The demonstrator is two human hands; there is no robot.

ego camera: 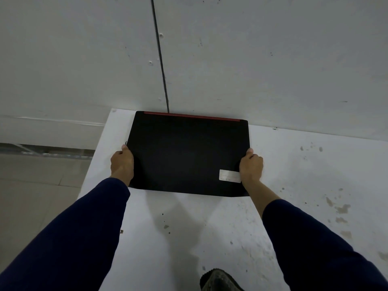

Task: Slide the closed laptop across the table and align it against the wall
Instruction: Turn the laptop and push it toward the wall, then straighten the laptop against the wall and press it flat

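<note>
the left hand (122, 164) is curling around the left side edge of the closed black rectangular laptop with a red strip along its far edge (186, 153), thumb lying on the lid and the fingers tucked out of sight beneath or beside the edge. the right hand (251, 168) is doing the same on the right side edge, at about 3 o'clock of the lid, its wrist partly covering a pale rectangular sticker (229, 176) near the lid's 4 o'clock corner. both hands are closing on the laptop; dark blue sleeves (69, 234) are running back toward 6 o'clock.

the laptop is lying flat on the white, stained surface (304, 185), close to the surface's left edge, with its red strip pointing to 12 o'clock and sitting against or just short of the grey-white wall (252, 59); whether they are touching cannot be told. the strip is looking roughly parallel to the wall line, so the aligning seems nearly done.

the laptop is likely stiff and fairly heavy, with a smooth lid that could slip under flat palms, so gripping the two side edges near the middle is giving even steering. pushing hard into the wall could be jarring the hinge side. a dark cable or seam (160, 57) is running down the wall toward 12 o'clock of the laptop.
</note>
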